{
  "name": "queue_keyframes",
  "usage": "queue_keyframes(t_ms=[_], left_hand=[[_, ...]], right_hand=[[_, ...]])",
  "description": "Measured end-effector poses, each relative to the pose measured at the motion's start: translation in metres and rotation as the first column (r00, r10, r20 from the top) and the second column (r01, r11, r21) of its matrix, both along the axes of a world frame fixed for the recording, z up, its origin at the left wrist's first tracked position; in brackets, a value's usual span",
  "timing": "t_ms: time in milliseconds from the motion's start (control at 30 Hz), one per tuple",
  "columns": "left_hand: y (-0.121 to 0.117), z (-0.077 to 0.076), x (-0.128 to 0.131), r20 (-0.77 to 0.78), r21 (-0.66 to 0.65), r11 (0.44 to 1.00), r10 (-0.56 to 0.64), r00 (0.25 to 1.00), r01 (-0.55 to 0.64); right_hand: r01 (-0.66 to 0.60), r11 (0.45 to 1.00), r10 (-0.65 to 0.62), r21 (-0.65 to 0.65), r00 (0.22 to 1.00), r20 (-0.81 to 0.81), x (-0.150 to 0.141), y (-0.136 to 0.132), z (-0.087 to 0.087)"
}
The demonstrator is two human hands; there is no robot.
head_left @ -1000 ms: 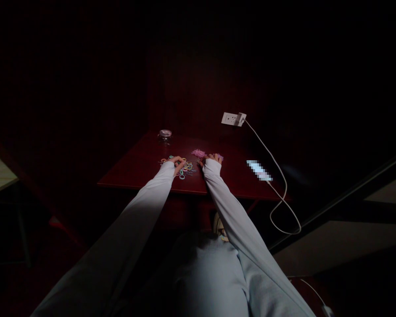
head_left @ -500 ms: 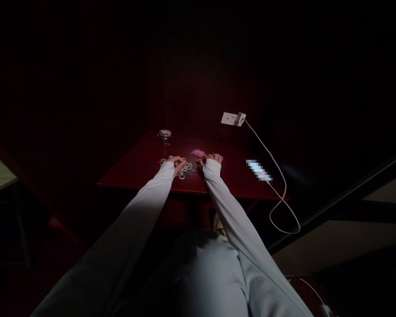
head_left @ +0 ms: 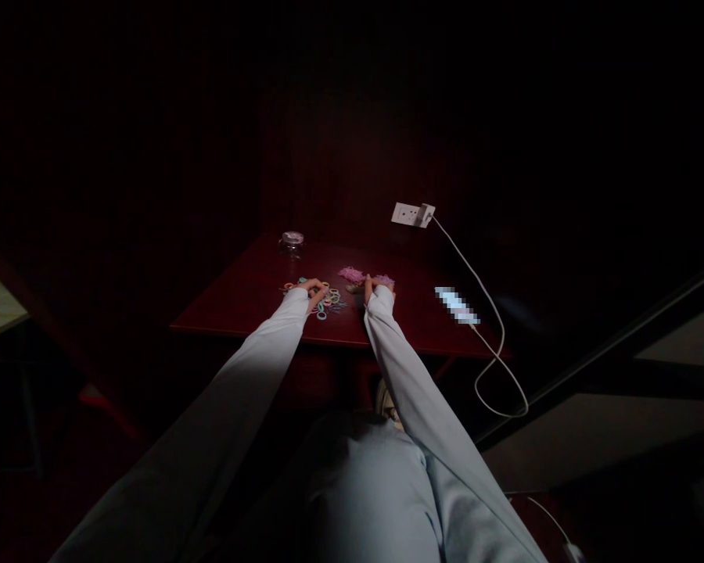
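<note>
Both my arms, in pale long sleeves, reach onto a dark red table (head_left: 240, 301). My left hand (head_left: 314, 290) rests with curled fingers on a scatter of small coloured rings (head_left: 330, 300). My right hand (head_left: 376, 285) lies at a small heap of pink and purple rings (head_left: 353, 274), its fingers bent over them. The light is too dim to show what either hand grips.
A small glass jar (head_left: 292, 243) stands at the table's back left. A lit phone (head_left: 457, 305) lies at the right, its white cable (head_left: 486, 313) running to a wall socket (head_left: 412, 213). The surroundings are almost black.
My right hand has drawn slightly to the right, near the pink heap. The left hand has hardly moved.
</note>
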State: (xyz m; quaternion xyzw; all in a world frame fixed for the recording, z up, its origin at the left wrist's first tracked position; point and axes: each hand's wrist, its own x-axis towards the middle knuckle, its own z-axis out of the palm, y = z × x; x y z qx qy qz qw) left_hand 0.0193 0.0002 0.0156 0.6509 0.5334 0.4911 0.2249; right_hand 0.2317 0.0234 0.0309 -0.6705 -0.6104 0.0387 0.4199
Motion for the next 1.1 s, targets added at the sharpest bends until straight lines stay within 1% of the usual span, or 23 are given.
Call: queue_keyframes(t_ms=[67, 133, 233, 333, 433, 533, 733, 900, 1033, 1100], left_hand=[[0.003, -0.003, -0.001, -0.001, 0.018, 1.0, -0.002, 1.0, 0.002], [0.006, -0.005, -0.002, -0.004, 0.043, 0.999, -0.015, 1.0, 0.015], [0.011, -0.009, -0.002, 0.012, 0.072, 0.997, -0.032, 0.999, 0.031], [0.015, -0.013, -0.002, 0.034, 0.087, 0.995, -0.046, 0.998, 0.043], [0.019, -0.017, -0.001, 0.047, 0.113, 0.991, -0.074, 0.996, 0.068], [0.022, -0.02, -0.002, 0.034, 0.111, 0.99, -0.086, 0.996, 0.082], [0.024, -0.022, -0.003, 0.031, 0.121, 0.989, -0.086, 0.996, 0.082], [0.024, -0.023, -0.004, 0.032, 0.119, 0.99, -0.085, 0.996, 0.081], [0.025, -0.024, -0.003, 0.023, 0.118, 0.991, -0.071, 0.997, 0.068], [0.026, -0.026, -0.002, 0.021, 0.103, 0.993, -0.063, 0.998, 0.06]], right_hand=[[-0.116, 0.992, 0.116, 0.048, 0.993, 0.005, -0.005, -0.004, -0.001], [-0.232, 0.968, 0.233, 0.096, 0.972, -0.008, -0.013, -0.007, -0.004], [-0.321, 0.935, 0.334, 0.151, 0.94, -0.065, -0.027, -0.008, -0.01], [-0.39, 0.906, 0.404, 0.165, 0.913, -0.059, -0.035, -0.007, -0.016], [-0.417, 0.899, 0.428, 0.136, 0.901, -0.064, -0.036, -0.004, -0.021], [-0.449, 0.888, 0.457, 0.105, 0.886, -0.076, -0.034, -0.001, -0.024], [-0.477, 0.868, 0.49, 0.136, 0.868, -0.078, -0.033, 0.002, -0.023], [-0.468, 0.876, 0.478, 0.117, 0.874, -0.088, -0.035, 0.0, -0.021], [-0.439, 0.896, 0.444, 0.067, 0.892, -0.088, -0.034, -0.001, -0.019], [-0.438, 0.897, 0.441, 0.053, 0.894, -0.081, -0.034, -0.001, -0.019]])
